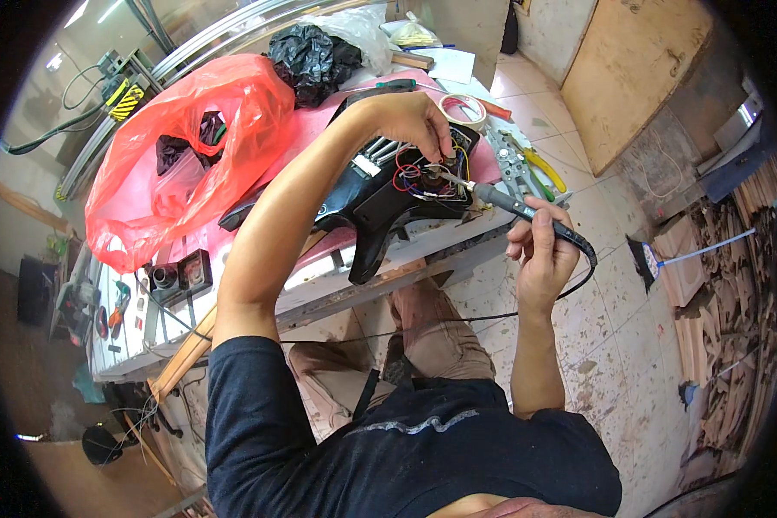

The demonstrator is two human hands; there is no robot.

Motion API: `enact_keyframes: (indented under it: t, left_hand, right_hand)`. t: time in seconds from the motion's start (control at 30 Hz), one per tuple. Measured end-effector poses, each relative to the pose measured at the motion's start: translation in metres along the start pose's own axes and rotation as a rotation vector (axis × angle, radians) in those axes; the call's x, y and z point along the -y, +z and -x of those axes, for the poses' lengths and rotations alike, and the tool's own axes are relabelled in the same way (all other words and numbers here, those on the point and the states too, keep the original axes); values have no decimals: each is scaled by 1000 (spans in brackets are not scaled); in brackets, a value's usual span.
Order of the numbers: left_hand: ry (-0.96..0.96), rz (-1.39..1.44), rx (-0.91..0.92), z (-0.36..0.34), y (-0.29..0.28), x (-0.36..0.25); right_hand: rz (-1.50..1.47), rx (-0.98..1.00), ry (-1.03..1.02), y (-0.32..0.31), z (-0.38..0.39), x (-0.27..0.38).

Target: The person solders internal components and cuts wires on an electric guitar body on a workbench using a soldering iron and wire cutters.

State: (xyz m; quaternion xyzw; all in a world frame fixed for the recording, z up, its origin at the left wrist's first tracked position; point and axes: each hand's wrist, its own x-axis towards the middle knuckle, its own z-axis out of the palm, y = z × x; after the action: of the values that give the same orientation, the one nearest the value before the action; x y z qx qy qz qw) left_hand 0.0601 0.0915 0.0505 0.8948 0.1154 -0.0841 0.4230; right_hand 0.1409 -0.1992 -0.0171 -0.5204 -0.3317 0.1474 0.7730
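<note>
Red plastic bag [255, 91] lies on table, at left; next, opened black plastic housing [384, 210] on pink sheet [326, 249], near table edge, coloured wires [406, 181] exposed; left hand [419, 128] above wires, fingers bent down, fingertips nearly together, cannot tell if wire is pinched; soldering iron [514, 205] slants, tip among wires; wire stripper [516, 168] just beyond iron; right hand [544, 246] closed around iron handle, thumb along it.

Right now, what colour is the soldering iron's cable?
The cable is black, shown in head view.
</note>
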Motion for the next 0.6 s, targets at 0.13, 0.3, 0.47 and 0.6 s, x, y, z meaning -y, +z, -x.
enact_keyframes:
  t: [0.13,0.3,0.47,0.6]
  left_hand:
    - [40,76,34,0,1,7]
    - [-29,-93,-34,2,2,3]
    - [-13,-86,-8,4,2,6]
    - [-40,-183,20,3,4,-3]
  right_hand:
    - [24,5,-14,1,-1,-2]
    - [38,-7,-29,-5,-1,-1]
    - [5,-6,-12,-4,0,1]
    - [11,0,-11,-6,1,0]
